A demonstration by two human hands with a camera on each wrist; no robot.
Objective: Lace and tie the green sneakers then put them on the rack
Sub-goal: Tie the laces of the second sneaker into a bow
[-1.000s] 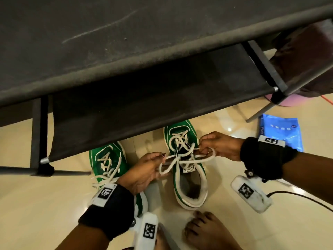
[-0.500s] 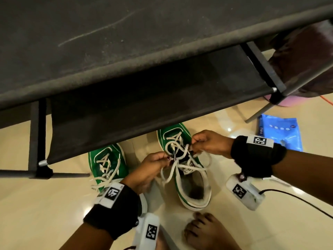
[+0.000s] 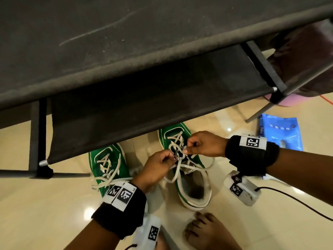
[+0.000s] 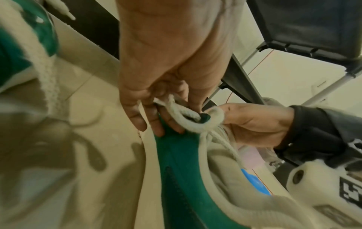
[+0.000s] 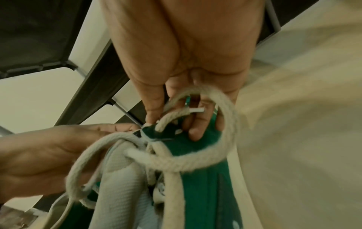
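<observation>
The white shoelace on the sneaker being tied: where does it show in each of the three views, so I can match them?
Head: white shoelace at centre, crossing the right-hand green sneaker between both hands.
Left wrist: right of centre, a loop below the left hand.
Right wrist: centre, a big loop under the right hand.
Shared landmark: the sneaker's green side, in all three.

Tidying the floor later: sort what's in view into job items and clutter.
Job: right-hand green sneaker, its white lace pinched by left hand and right hand; other green sneaker; black rack.
Clutter: blue packet, pink object.
</observation>
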